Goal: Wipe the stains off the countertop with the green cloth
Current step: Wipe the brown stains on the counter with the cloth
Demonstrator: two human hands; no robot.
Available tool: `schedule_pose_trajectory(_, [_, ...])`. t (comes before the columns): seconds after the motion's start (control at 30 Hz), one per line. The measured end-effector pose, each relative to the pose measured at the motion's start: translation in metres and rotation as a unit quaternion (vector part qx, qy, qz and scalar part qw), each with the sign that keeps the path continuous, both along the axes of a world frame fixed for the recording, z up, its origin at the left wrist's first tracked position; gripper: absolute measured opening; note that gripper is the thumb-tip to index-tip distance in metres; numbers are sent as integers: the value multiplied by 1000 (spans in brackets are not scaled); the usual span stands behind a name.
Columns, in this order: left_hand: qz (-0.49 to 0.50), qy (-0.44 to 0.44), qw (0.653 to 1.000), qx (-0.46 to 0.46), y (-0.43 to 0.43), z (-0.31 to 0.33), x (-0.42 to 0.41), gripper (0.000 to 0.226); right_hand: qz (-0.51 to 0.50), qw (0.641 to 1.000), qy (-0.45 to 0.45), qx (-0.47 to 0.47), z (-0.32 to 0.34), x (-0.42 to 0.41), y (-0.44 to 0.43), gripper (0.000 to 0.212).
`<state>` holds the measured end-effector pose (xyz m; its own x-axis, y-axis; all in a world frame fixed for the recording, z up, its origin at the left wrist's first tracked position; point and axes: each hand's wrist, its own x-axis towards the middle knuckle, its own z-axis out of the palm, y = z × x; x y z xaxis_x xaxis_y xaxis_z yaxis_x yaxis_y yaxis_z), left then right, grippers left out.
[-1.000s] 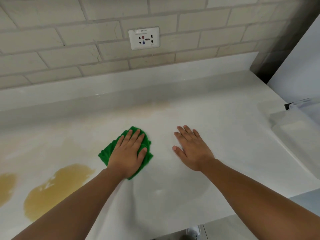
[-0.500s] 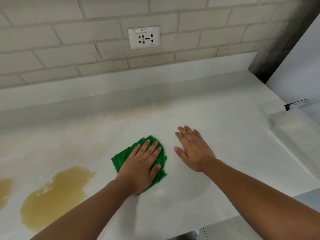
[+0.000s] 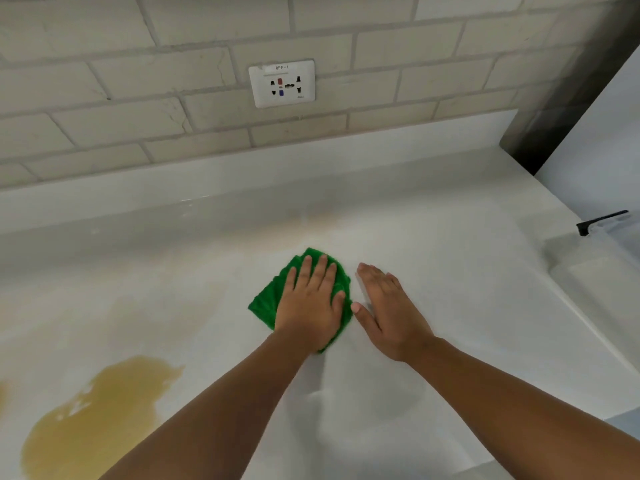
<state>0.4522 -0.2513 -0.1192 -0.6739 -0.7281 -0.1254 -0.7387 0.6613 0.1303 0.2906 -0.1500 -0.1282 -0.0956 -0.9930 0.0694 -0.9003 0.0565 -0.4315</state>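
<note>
Starting far left of the wall socket [image 3: 282, 83] and much nearer the person than it, a small stain [image 3: 2, 393] is showing at the picture's edge. Just right of that, a large yellow-brown stain [image 3: 93, 420] is sitting wet and untouched on the white bench [image 3: 467, 289]. Between that puddle and the socket, a faint tan haze [image 3: 114, 306] is showing on the surface, and to me it is looking like a patch needing another pass. So the job is reading as partly done at best: the bench straight out from the socket and to its right is looking clean, while the heavy stains to its left are waiting to be wiped. The green cloth [image 3: 272, 299] is lying flat on the bench directly out from the socket, toward the person, well apart from the big stain. The left hand [image 3: 311, 306] is pressing down on it, its fingers [image 3: 323, 271] lying straight and slightly spread, pinching nothing. The cloth is sitting folded into a pad. Its long axis seems to be running from the person toward the socket, in line with the hand, with one corner poking out leftward, though the hand is hiding much of it. Just right of the cloth, the right hand [image 3: 389, 310] is resting palm-down on bare bench, fingers [image 3: 374, 277] straight and close together, thumb nearly touching the cloth.
</note>
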Motion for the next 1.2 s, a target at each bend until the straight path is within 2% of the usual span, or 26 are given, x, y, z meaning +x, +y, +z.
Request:
schedule_pose_trajectory(0.1, [-61, 14, 998, 3, 8, -3, 33, 67, 3, 1000, 4, -31, 4, -10, -13, 69])
schedule_pose_trajectory(0.17, [-49, 18, 999, -1, -2, -6, 46, 67, 1, 999, 18, -36, 6, -22, -29, 64])
schedule_pose_trajectory(0.3, [84, 13, 996, -6, -49, -7, 35, 69, -19, 998, 44, -36, 7, -55, -62, 61])
schedule_pose_trajectory(0.47, [221, 1, 975, 14, -86, -7, -24, 66, -7, 997, 83, -2, 6, -80, -89, 63])
schedule_pose_trajectory(0.53, [207, 4, 978, 16, -84, -6, -49, 66, -1, 996, 94, 7, 5, -88, -93, 65])
schedule_pose_trajectory(0.63, [115, 6, 993, 9, -70, -4, -60, 65, -9, 994, 106, 33, 3, -94, -96, 72])
schedule_pose_trajectory(0.73, [14, 5, 1000, 0, -51, -4, -31, 66, -8, 992, 118, 50, 0, -95, -97, 77])
schedule_pose_trajectory(0.8, [-19, 10, 1000, -4, -51, -7, -1, 66, -5, 991, 124, 56, 0, -95, -97, 77])
schedule_pose_trajectory(0.87, [-6, 16, 1000, -12, -69, -9, 16, 67, -6, 989, 131, 62, -1, -97, -97, 79])
schedule_pose_trajectory(0.93, [54, 13, 998, -15, -97, -8, 16, 71, -10, 988, 139, 72, -1, -96, -97, 82])
schedule_pose_trajectory(1.07, [178, -4, 984, -7, -148, -7, -29, 68, -12, 987, 139, 85, -1, -95, -100, 86])
schedule_pose_trajectory(1.2, [159, -2, 987, 7, -157, -6, -79, 64, -14, 987, 136, 82, -2, -95, -101, 86])
